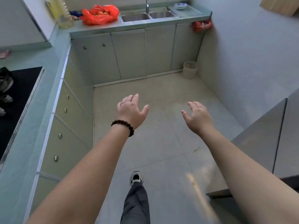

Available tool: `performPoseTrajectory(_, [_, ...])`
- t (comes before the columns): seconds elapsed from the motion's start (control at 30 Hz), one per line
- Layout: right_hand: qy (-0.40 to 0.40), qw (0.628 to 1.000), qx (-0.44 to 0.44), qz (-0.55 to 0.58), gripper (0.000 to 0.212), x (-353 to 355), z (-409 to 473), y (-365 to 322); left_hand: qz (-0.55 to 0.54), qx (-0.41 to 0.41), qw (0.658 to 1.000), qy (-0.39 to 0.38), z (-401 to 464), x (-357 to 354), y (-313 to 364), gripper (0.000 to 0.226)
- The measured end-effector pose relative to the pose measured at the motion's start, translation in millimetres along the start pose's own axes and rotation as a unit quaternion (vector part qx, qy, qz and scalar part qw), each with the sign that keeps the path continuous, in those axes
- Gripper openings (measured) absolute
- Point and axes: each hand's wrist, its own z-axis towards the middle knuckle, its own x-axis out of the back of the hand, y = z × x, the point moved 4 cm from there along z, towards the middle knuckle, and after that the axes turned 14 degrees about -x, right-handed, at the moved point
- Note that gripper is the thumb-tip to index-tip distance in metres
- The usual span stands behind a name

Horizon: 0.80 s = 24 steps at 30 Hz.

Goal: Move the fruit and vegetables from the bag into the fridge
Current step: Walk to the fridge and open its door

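A red plastic bag (100, 14) lies open on the far counter, left of the double sink (148, 16); orange-red produce (103, 13) shows inside it. My left hand (130, 110), with a bead bracelet at the wrist, is stretched out over the floor with relaxed fingers, holding nothing. My right hand (196, 116) is held out beside it, fingers loosely spread, also empty. Both hands are far short of the bag. A grey appliance front (262, 135), possibly the fridge, stands at the right edge.
A counter (21, 126) with drawers runs along the left, with a black cooktop (17, 101). A large oil bottle (62, 13) stands near the bag. A white bucket (189, 70) sits in the floor corner. A second red bag (201, 25) hangs at the counter's right end. My foot (136, 177) steps forward.
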Motion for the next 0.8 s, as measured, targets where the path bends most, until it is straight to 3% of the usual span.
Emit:
performPoseTrajectory(0.4, [0.026,0.993,-0.110,0.030,0.053,-23.7,177.1,-80.2,-0.002,-0.079,0.993,-0.083,226.7,-23.3,-77.9,0.067])
performPoseTrajectory(0.8, [0.072,0.974,-0.213,0.034,0.051,-7.2,314.0,-26.9,-0.022,-0.163,0.976,-0.142,407.2,-99.2,-27.2,0.067])
